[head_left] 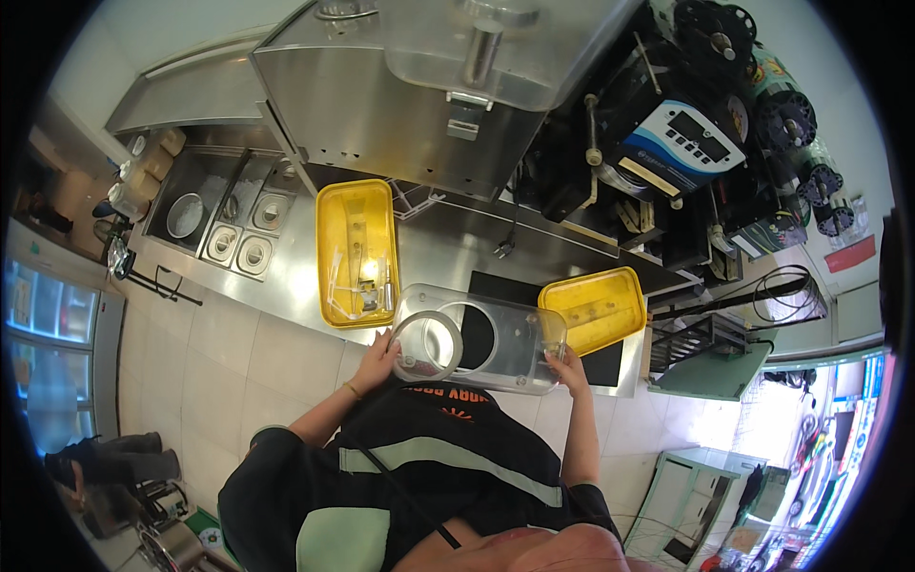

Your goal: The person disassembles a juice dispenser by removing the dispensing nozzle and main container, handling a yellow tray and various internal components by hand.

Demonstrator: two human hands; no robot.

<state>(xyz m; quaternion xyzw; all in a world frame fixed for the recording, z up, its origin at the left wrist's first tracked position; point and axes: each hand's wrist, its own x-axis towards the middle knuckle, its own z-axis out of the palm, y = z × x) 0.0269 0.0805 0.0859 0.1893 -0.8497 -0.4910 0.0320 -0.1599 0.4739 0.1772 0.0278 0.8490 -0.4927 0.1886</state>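
Between both hands I hold a clear plastic dispenser tank (pixel 524 336) at the counter's front edge. It lies lengthwise across my body, and a round opening shows in its middle. My left hand (pixel 381 355) is closed on its left end, beside a round, ring-like part (pixel 429 345) there. My right hand (pixel 568 370) grips the right end, thumb on the near corner. Left of the tank, a yellow tray (pixel 329 205) holds white plastic pieces and a small metal part. Another yellow tray (pixel 610 329), bare inside, stands just beyond my right hand.
A large steel dispenser with a clear tank (pixel 496 57) stands at the back. Black sealing machines (pixel 681 138) crowd the back right. Lidded steel containers (pixel 255 254) sit in the counter (pixel 276 296) at left. A loose plug (pixel 503 248) lies behind. A person (pixel 114 467) is at lower left.
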